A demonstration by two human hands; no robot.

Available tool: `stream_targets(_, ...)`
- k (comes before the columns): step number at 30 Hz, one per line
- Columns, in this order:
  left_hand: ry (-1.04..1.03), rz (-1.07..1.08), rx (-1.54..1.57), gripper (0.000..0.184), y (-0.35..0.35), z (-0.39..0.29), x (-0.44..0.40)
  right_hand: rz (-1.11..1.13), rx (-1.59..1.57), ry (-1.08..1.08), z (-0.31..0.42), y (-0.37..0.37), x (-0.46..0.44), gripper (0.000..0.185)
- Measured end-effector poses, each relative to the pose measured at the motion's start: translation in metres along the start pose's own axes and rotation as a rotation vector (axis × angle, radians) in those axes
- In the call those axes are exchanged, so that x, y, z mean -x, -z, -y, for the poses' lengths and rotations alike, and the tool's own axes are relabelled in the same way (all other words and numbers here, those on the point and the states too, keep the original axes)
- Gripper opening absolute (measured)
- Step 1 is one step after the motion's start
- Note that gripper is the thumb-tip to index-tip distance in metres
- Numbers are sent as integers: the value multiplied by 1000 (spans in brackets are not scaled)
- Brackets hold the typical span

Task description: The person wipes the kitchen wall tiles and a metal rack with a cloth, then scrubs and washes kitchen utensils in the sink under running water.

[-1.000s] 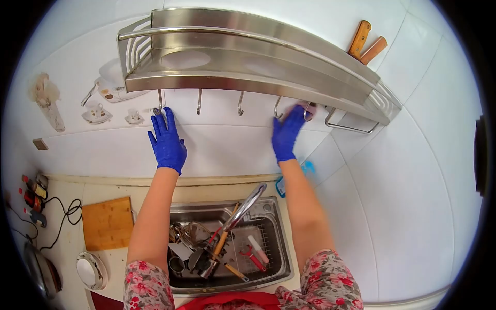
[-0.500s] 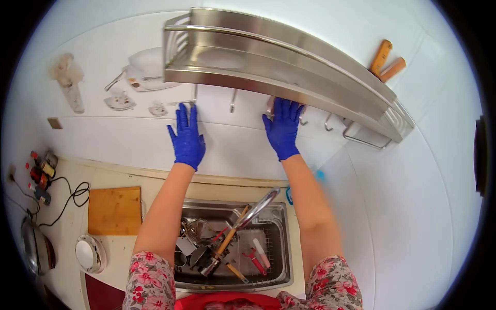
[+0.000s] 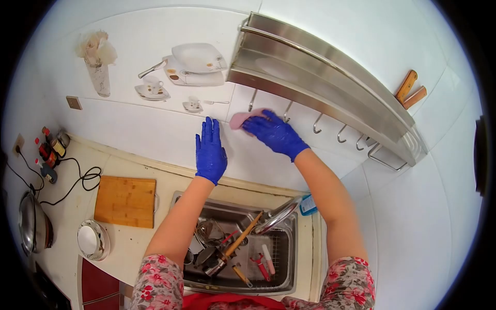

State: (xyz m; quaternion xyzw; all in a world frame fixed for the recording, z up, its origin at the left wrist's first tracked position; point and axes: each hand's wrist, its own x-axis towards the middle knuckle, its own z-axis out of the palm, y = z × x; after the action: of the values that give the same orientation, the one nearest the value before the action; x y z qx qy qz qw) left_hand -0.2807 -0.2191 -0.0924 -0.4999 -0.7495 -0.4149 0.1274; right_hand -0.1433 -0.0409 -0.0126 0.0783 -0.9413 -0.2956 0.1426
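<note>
My right hand (image 3: 276, 133), in a blue glove, presses a pink cloth (image 3: 241, 120) against the white tiled wall (image 3: 248, 150), just under the hooks of a steel rack (image 3: 320, 77). The cloth sticks out past the fingertips on the left. My left hand (image 3: 211, 151), gloved in blue too, rests against the wall to the left and a little lower, its fingers straight and pointing up, with nothing seen in it. Printed dishes (image 3: 199, 64) show on the wall above my left hand.
Below is a steel sink (image 3: 281, 217) with utensils and a faucet (image 3: 279, 214). A blue bottle (image 3: 308, 205) stands right of it. On the left are a cutting board (image 3: 125, 202), bowls (image 3: 92, 240), a pan (image 3: 32, 222) and sauce bottles (image 3: 46, 153). Two knife handles (image 3: 407, 86) rise behind the rack.
The view has shifted left. My right hand has slid left along the wall below the hooks with the cloth, closer to my left hand. My left hand now sits lower, away from the rack's hooks.
</note>
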Motion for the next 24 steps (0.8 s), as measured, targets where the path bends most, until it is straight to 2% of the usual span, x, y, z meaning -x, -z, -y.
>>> stream_targets(1,2,-5,-3,79,1,-1,-2,-4,1,5,1,13,-11,49)
stream_targets(4,1,-78,124,78,6,-8,-9,-188,28,-263,6,32,-61,49)
stream_targets(7,-27,-149,139,75,14,-10,-17,-280,-117,-324,8,38,-117,50)
stream_targets(8,-35,-199,174,70,17,-8,-20,-366,-57,-312,8,43,-132,50)
stream_targets(11,-83,-333,308,66,30,-3,-26,-354,-24,-350,20,47,-141,49)
stream_targets(12,-83,-334,307,66,34,-3,-28,-411,-150,-333,19,41,-136,49)
stream_targets(13,-160,-332,365,62,38,-5,-30,-411,-150,-331,18,44,-130,49)
stream_targets(15,-299,-266,498,53,52,-16,-42,-263,-394,-286,17,57,-118,49)
stream_targets(17,-357,-223,550,55,41,-19,-59,-291,-465,-271,19,71,-113,49)
stream_targets(18,-362,-229,548,55,37,-20,-69,-242,-540,-354,17,71,-110,47)
stream_targets(19,-315,-241,700,58,34,-22,-80,-191,-615,-435,16,77,-107,46)
stream_targets(20,-268,-252,850,60,32,-22,-87,-225,-620,-381,15,82,-102,50)
stream_targets(21,-274,-260,849,60,32,-22,-90,-229,-613,-374,16,82,-94,50)
stream_targets(23,-259,-303,332,64,32,-23,-93,-208,-120,-222,23,72,-71,54)
stream_targets(24,-204,-327,419,66,35,-30,-96,-210,-118,-218,31,75,-60,54)
